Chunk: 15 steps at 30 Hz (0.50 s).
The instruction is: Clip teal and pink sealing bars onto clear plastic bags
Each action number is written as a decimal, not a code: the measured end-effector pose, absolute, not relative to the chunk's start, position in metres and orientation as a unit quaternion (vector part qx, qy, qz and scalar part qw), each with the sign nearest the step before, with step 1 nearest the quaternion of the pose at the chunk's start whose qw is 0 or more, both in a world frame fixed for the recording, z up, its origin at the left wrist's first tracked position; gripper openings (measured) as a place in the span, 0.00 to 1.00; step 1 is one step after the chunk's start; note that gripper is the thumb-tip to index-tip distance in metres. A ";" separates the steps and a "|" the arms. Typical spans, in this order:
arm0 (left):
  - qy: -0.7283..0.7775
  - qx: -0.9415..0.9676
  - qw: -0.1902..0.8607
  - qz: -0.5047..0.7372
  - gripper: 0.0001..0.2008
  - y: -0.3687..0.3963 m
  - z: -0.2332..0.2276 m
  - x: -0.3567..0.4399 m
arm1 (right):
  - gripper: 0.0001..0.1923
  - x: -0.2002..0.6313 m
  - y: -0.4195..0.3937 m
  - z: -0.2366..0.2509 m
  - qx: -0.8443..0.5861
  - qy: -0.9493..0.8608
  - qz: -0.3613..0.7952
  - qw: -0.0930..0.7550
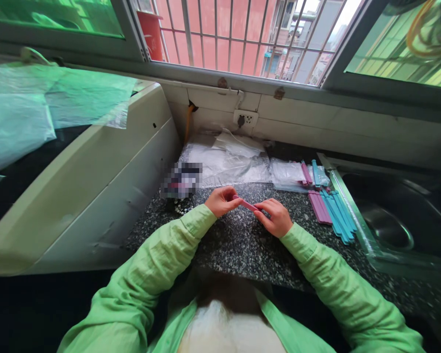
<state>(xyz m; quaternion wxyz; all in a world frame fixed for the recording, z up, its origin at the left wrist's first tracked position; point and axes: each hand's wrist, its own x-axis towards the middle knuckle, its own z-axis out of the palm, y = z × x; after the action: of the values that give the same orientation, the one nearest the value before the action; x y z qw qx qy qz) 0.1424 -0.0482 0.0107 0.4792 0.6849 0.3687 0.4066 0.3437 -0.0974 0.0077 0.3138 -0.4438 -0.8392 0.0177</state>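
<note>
In front of me, above the speckled countertop (pixel 238 250), both hands hold a slim pink bag sealing clip (pixel 248 204) by its two ends. My left hand (pixel 220 200) pinches the far-left end between thumb and fingers. The right-hand end is between the thumb and fingers of my right hand (pixel 275 217). To the right of my hands, several pink sealing clips (pixel 319 207) lie side by side. Against them rest several blue sealing clips (pixel 338 215), partly overlapping. Beyond my hands, clear plastic bags (pixel 226 164) are spread flat.
A small clear packet (pixel 287 173) lies near the back, with pink and blue clips beside it. The dark sink (pixel 397 215) has a metal rim at right. A pale appliance (pixel 113 181) borders the left. A wall socket (pixel 246 118) sits below the barred window.
</note>
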 end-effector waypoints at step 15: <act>0.335 0.607 0.583 0.424 0.21 -0.048 0.018 0.146 | 0.08 0.339 -0.098 0.007 -0.431 -0.825 0.072 0.359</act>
<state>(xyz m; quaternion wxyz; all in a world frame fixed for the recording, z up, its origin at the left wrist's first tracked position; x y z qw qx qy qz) 0.1464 -0.0483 0.0178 0.5827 0.6071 0.3349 0.4240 0.3395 -0.0978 0.0070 0.3588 -0.4310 -0.8248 0.0724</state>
